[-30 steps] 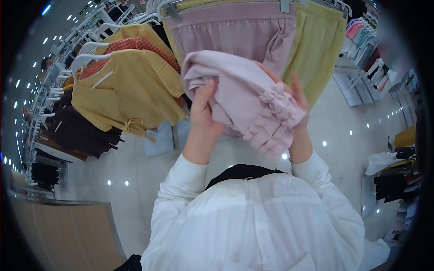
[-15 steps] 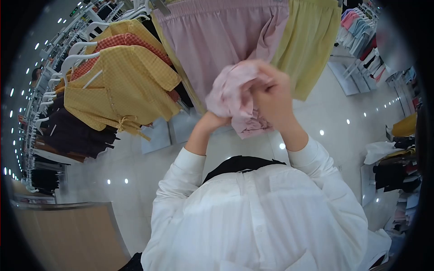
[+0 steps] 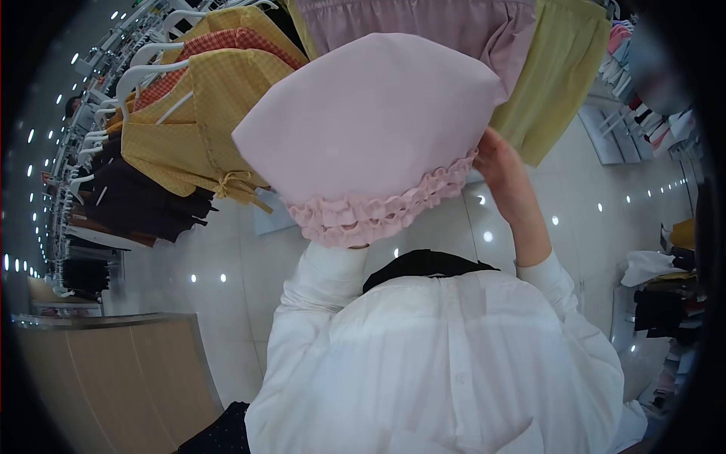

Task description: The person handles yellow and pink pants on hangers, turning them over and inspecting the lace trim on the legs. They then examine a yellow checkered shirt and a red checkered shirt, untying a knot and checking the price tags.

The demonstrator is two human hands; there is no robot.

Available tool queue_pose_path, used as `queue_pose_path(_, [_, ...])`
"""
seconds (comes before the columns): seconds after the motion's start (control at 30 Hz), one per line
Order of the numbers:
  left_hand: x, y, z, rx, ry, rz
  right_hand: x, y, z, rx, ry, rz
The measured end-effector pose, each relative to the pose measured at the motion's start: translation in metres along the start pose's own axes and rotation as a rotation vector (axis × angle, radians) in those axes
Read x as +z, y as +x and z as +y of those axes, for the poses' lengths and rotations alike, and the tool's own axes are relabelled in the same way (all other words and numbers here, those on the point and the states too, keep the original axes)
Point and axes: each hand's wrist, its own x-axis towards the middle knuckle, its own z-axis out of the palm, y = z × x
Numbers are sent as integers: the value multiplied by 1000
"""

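A pale pink fabric piece with a gathered, ruffled double hem (image 3: 378, 125) is spread wide in front of me, like a soft cap or pouch. My left forearm rises to its lower ruffle, and the left hand is hidden in or behind the cloth, with only a bit of wrist (image 3: 359, 247) showing. At the right end of the ruffle, my right hand (image 3: 503, 172) has its fingers closed on the edge. Behind the cloth hang mauve shorts with a gathered waistband (image 3: 423, 23) and a yellow-green pair (image 3: 556, 83).
To the left, a rack carries yellow checked tops (image 3: 181, 129), a red checked one (image 3: 227, 49) and dark garments (image 3: 144, 193) on white hangers. A wood-panelled counter (image 3: 113, 371) stands at lower left. Folded clothes (image 3: 665, 291) are at the right, above a shiny tiled floor (image 3: 227, 303).
The pink cloth was bunched between both hands and is now opened out wide, ruffle downward. My right hand has moved right to its edge; the left hand has become hidden.
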Motion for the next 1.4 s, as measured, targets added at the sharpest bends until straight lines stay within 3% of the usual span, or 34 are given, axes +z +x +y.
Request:
queue_pose_path(0.1, [2, 8, 3, -20, -50, 46, 4, -2, 8, 107, -1, -124])
queue_pose_path(0.23, [-1, 9, 19, -38, -96, 97, 5, 1, -10, 138, -182, -64])
queue_pose_path(0.3, [0, 16, 24, -34, -130, 127, -4, 4, -19, 168, 121, -139])
queue_pose_path(0.33, [-3, 31, 26, -30, -153, 140, -4, 4, -21, 98, 221, -59])
queue_pose_path(0.4, [13, 53, 29, -30, -199, 144, -9, 11, -25, 63, 188, -33])
queue_pose_path(0.47, [31, 44, 47, -184, -833, 92, -17, 17, -24, 37, 162, 10])
queue_pose_path(0.5, [34, 36, 53, -195, -840, 90, -21, 20, -21, 47, 152, -30])
queue_pose_path(0.6, [27, 18, 54, -284, -753, 2, -19, 21, -18, 45, 85, -67])
queue_pose_path(0.67, [16, 17, 45, -158, -302, 74, -14, 23, -19, 29, 36, -82])
queue_pose_path(0.77, [20, 22, 56, -75, -212, 223, -11, 28, -22, 31, -78, -18])
queue_pose_path(0.97, [10, 15, 54, -64, -74, 252, -24, 33, -20, -6, 160, 43])
queue_pose_path(1.07, [5, 13, 58, -190, 59, 415, -32, 31, -16, -50, 52, 140])
queue_pose_path(1.1, [6, 14, 57, -189, 57, 414, -34, 31, -17, -182, -199, 153])
queue_pose_path(1.13, [6, 17, 55, 6, 163, 375, -35, 30, -17, -312, -452, 164])
queue_pose_path(1.17, [6, 19, 53, 201, 268, 334, -30, 29, -19, -311, -454, 164])
queue_pose_path(1.2, [6, 22, 54, 200, 266, 335, -21, 29, -23, -452, -550, 211])
queue_pose_path(1.23, [6, 25, 56, 369, 399, 339, -16, 29, -26, -596, -645, 258])
queue_pose_path(1.27, [6, 27, 58, 538, 531, 341, -18, 28, -26, -597, -644, 258])
queue_pose_path(1.3, [2, 24, 56, 538, 531, 340, -24, 26, -25, -472, -514, 192])
queue_pose_path(1.33, [-3, 20, 52, 399, 279, 286, -27, 24, -23, -347, -385, 127])
queue_pose_path(1.37, [-4, 18, 52, 260, 29, 230, -25, 23, -21, -349, -386, 125])
queue_pose_path(1.4, [-2, 18, 50, 265, 27, 230, -21, 22, -18, -334, -337, 153])
